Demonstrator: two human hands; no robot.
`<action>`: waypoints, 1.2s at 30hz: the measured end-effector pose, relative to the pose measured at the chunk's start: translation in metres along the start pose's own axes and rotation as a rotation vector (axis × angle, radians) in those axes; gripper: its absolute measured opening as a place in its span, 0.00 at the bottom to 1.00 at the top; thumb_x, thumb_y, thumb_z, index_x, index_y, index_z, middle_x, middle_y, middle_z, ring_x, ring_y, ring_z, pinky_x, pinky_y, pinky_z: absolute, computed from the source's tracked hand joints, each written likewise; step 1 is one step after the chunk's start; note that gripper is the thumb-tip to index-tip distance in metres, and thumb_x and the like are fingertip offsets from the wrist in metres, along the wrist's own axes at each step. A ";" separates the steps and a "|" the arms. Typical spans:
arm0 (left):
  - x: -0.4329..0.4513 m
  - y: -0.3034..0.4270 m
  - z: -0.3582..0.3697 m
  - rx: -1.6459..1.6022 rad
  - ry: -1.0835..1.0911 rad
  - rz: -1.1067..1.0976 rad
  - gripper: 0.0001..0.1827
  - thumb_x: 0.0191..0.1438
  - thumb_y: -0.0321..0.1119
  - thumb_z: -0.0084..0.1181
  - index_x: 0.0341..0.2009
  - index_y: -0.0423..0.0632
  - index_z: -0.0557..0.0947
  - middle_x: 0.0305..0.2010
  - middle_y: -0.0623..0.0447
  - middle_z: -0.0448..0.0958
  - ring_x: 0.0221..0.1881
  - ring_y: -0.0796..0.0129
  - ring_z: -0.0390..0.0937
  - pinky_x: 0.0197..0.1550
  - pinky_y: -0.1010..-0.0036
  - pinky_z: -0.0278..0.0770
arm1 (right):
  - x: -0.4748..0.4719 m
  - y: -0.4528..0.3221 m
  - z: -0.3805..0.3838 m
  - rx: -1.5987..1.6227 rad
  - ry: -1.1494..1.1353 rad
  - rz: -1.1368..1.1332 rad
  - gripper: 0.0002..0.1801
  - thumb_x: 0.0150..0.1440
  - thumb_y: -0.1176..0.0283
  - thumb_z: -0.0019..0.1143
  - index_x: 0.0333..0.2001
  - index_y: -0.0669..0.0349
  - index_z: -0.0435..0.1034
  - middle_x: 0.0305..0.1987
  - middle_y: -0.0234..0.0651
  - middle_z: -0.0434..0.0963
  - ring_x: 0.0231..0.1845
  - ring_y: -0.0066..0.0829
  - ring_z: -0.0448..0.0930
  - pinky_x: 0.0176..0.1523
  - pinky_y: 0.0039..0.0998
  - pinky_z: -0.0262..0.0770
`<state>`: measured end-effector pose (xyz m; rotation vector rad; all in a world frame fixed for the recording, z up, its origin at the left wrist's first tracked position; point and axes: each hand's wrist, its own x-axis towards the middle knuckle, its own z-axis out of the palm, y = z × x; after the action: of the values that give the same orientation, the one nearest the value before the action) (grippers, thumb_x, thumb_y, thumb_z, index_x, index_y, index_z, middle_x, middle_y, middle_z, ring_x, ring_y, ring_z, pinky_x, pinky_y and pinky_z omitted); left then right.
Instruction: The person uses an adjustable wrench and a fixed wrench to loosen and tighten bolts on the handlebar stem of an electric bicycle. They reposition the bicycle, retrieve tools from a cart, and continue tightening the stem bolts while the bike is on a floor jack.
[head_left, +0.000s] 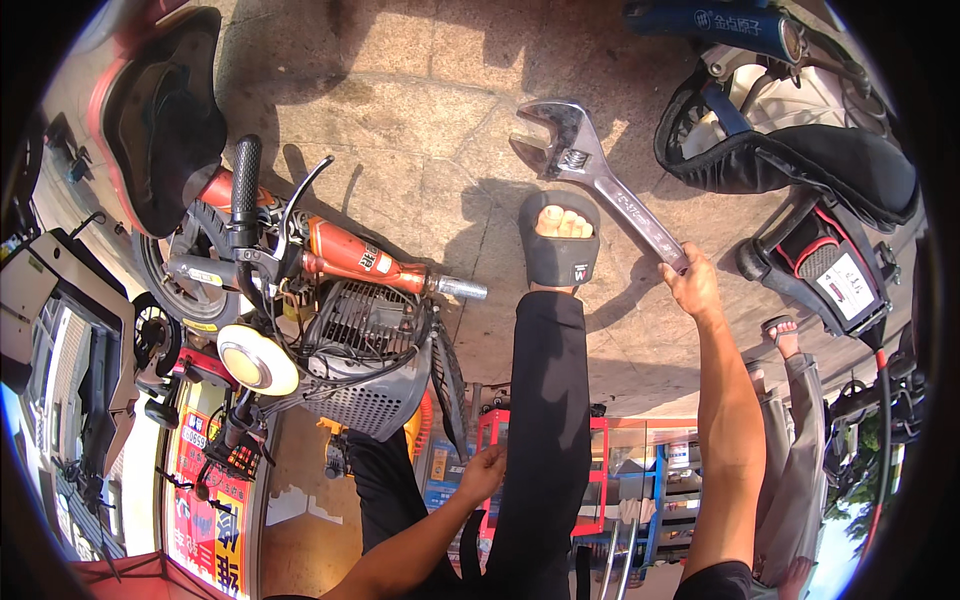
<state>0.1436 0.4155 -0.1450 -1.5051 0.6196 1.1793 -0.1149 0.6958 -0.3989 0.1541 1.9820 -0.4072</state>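
Note:
A large chrome adjustable wrench (611, 184) extends up and left from my right hand (690, 281), which is closed around the end of its handle. The wrench's jaws are apart with nothing between them. It is raised over the paving, close to my sandalled foot (561, 238). My left hand (484, 474) has curled fingers and is beside my trouser leg (551, 397). Whether it holds anything small is hidden. Left of my foot is a red-framed two-wheeler (367, 259) with a black handlebar grip (246, 180), brake lever (289, 214), round headlight (256, 360) and metal basket (360, 397).
A black saddle (161, 124) is at upper left. A bike with a blue tube (712, 26) and a black padded cover (810, 165) are at upper right. Another person's grey-trousered legs (795, 450) are at the right. A red metal frame (600, 480) stands near the shop front.

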 end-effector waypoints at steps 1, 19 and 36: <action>-0.002 0.005 -0.001 -0.012 0.015 -0.080 0.16 0.63 0.36 0.44 0.48 0.38 0.77 0.32 0.58 0.76 0.31 0.78 0.72 0.35 0.80 0.70 | 0.010 0.002 0.005 -0.051 0.096 -0.020 0.19 0.49 0.73 0.62 0.44 0.64 0.67 0.36 0.47 0.75 0.40 0.47 0.76 0.44 0.39 0.71; -0.078 -0.033 -0.057 0.057 0.108 -0.015 0.13 0.61 0.41 0.50 0.40 0.45 0.78 0.32 0.55 0.77 0.27 0.77 0.71 0.30 0.79 0.69 | -0.385 0.031 0.167 0.249 -0.281 0.526 0.15 0.49 0.69 0.55 0.41 0.61 0.73 0.34 0.45 0.79 0.38 0.41 0.80 0.45 0.37 0.76; -0.252 -0.009 -0.237 0.169 -0.009 0.807 0.14 0.60 0.41 0.50 0.41 0.42 0.75 0.33 0.49 0.78 0.27 0.70 0.75 0.27 0.77 0.72 | -0.728 -0.090 0.330 0.788 0.184 0.622 0.18 0.52 0.64 0.55 0.43 0.65 0.74 0.36 0.46 0.80 0.41 0.42 0.81 0.46 0.37 0.75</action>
<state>0.1391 0.1459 0.0710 -1.1165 1.3593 1.6716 0.4569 0.5492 0.1478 1.3008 1.7263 -0.7510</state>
